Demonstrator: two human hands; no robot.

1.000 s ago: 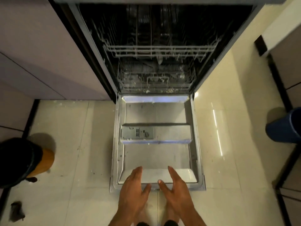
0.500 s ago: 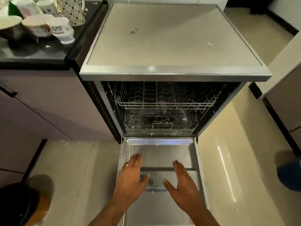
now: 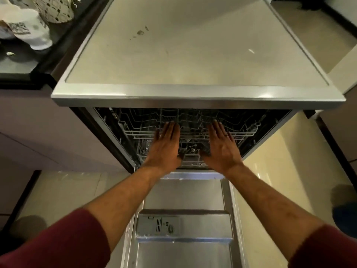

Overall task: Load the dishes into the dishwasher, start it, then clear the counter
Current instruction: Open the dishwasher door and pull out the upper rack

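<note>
- Left of the dishwasher (image 3: 197, 55), white cups (image 3: 32, 35) sit on the dark table (image 3: 23, 64).
- Your left hand (image 3: 166, 146), fingers straight and released, reaches at its upper rack (image 3: 135, 132).
- Your right hand (image 3: 222, 147) does likewise, above its lowered door (image 3: 185, 194).

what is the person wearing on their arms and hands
Both arms wear dark red sleeves, pushed up so the forearms are bare: the left sleeve and the right sleeve. The left hand is bare, with no glove. The right hand has a thin ring on one finger.
</note>
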